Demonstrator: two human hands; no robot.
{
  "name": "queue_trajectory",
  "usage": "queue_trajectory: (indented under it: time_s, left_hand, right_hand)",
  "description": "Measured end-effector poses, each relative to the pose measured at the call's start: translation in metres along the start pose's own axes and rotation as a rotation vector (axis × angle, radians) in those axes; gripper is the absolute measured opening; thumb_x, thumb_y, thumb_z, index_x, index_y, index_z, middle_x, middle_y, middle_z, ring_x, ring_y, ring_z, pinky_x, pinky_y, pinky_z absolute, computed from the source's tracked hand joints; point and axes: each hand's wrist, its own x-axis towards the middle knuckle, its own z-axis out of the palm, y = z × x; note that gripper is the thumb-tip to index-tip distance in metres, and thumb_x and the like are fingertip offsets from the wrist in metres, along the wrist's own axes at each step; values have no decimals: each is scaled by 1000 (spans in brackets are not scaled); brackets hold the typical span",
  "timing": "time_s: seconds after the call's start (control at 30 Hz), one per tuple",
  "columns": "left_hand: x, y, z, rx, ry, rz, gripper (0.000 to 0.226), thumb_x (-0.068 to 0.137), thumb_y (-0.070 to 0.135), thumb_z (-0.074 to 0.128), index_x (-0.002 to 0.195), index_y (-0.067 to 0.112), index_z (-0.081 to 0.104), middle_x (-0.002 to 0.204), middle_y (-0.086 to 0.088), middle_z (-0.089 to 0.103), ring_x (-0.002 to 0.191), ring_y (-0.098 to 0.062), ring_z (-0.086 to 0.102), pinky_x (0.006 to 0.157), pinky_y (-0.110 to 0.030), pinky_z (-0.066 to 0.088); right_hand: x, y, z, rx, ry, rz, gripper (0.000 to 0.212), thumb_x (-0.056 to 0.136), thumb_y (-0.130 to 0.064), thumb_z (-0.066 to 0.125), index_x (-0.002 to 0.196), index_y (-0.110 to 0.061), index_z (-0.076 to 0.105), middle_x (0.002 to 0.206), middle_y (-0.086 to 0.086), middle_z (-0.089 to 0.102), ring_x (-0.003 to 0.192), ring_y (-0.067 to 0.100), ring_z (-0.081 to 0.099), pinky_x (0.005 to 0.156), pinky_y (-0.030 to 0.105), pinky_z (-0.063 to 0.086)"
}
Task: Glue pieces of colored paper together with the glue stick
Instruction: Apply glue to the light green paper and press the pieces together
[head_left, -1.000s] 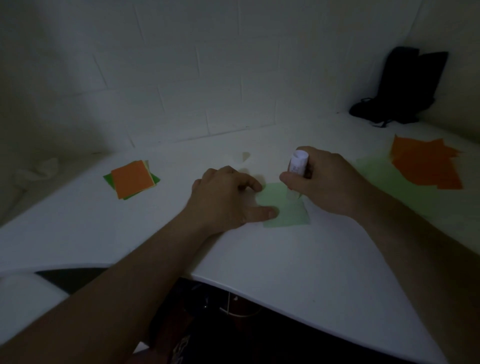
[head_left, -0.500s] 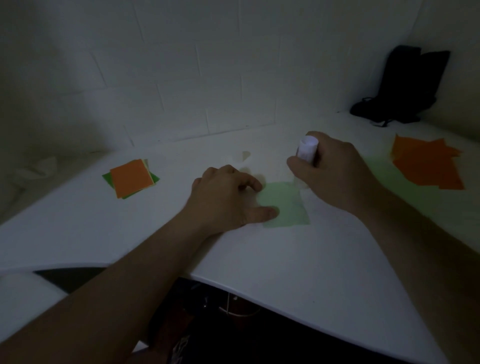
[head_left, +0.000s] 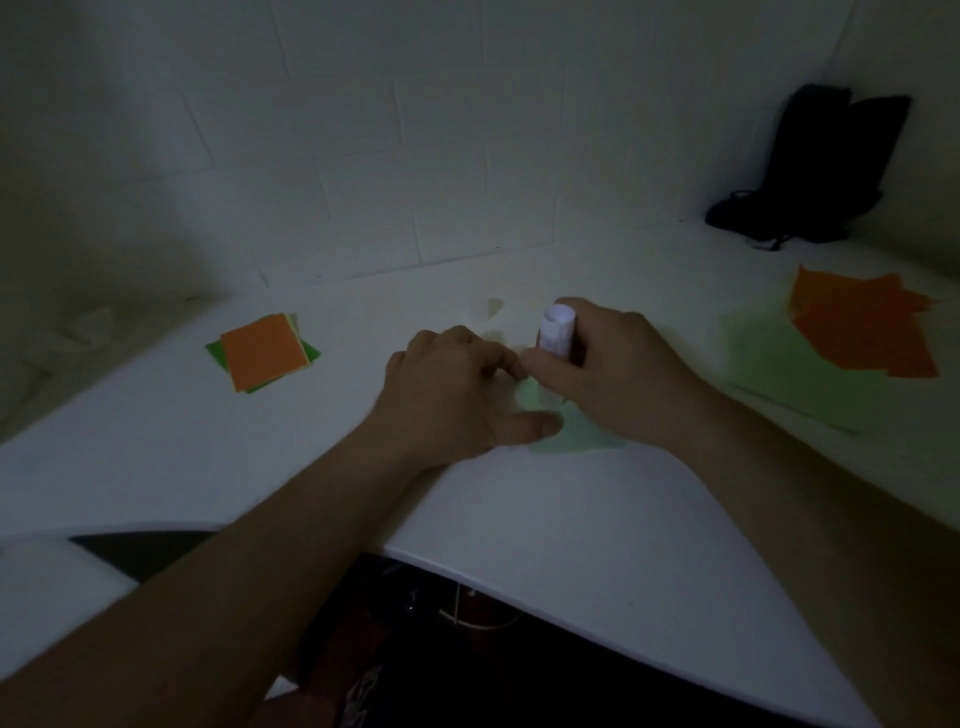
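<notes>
1. Counter (head_left: 597, 545): a white surface that fills the lower and middle frame and meets a white tiled wall at the back.
2. Black bag (head_left: 815, 171): stands at the upper right, in the corner against the wall.
3. Loose orange sheets (head_left: 862, 327): lie at the right edge, overlapping a large pale green sheet (head_left: 779, 364).
4. Paper stack (head_left: 262, 351): lies at centre left, orange on top, with green and yellow edges showing below it.
5. Left hand (head_left: 457, 400): rests at frame centre, fingers bent, thumb tip pressing the left edge of the small pale green square (head_left: 576, 431).
6. Right hand (head_left: 618, 374): clenched around the glue stick (head_left: 557, 332), directly right of the left hand and above the green square.
7. Glue stick: a white tube, roughly upright, top end visible above the fingers. Lower end hidden; contact with the paper cannot be confirmed.
</notes>
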Motion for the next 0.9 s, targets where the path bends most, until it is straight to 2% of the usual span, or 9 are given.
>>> queue_trajectory:
  time_s: [0.07,0.17,0.27,0.4,0.57,0.63,0.7,0.8,0.9]
  left_hand:
    - [0,-1,1,14,8,6,74,56,95,53,114,49,60,102,13,50,103,-19,46,92,-40,41]
    - [-1,-2,1,15,18,13,78,52,98,45,110,47,61,100,11,52,101,-21,47,88,-39,41]
    - [-1,-2,1,11,20,11,79,51,98,43,107,45,62,98,11,51,100,-22,49,87,-39,41]
    - [-2,0,-1,2,0,10,72,56,93,52,109,45,61,99,10,50,105,-24,49,88,-38,38]
    - [-1,1,-1,14,-5,1,71,55,92,53,107,45,60,99,11,49,107,-25,50,88,-37,37]
    - [0,0,0,10,10,6,75,54,95,52,110,46,61,99,11,50,106,-25,51,89,-38,40]
    - [0,-1,1,-13,19,5,81,50,98,50,114,49,61,103,13,53,106,-24,51,92,-40,43]
    - [1,-3,1,-51,16,0,80,49,98,52,114,53,61,105,17,53,108,-21,50,96,-41,42]
    - [1,-2,1,-41,16,-4,77,51,96,55,116,54,61,105,18,51,109,-21,49,98,-42,42]
  right_hand:
    - [1,-1,3,-3,-1,-8,23,90,-46,68,79,-47,48,75,-9,65,67,4,59,63,24,45]
    - [2,-3,8,-16,-6,-17,28,93,-45,68,81,-51,43,74,-17,62,68,-6,58,60,11,38]
    - [2,-4,11,-22,0,-18,26,93,-47,67,82,-51,44,75,-15,63,69,-4,59,59,12,38]
    - [3,-5,15,-17,2,-19,19,93,-48,66,89,-46,48,78,-13,65,69,-1,59,59,15,39]
    - [5,-4,18,15,-16,4,21,93,-49,67,101,-39,50,78,-20,60,69,-12,57,59,7,37]
    - [7,0,14,65,17,51,23,93,-50,66,106,-34,57,80,-22,58,69,-17,54,60,4,36]
    - [9,4,6,83,99,86,27,93,-50,66,104,-25,64,77,-20,60,67,-13,55,60,7,35]
    - [10,6,-6,123,211,87,24,94,-44,67,85,-22,60,69,-15,63,62,0,57,61,26,41]
    - [7,5,-10,116,200,83,24,94,-42,67,82,-23,59,68,-16,62,61,3,56,60,29,42]
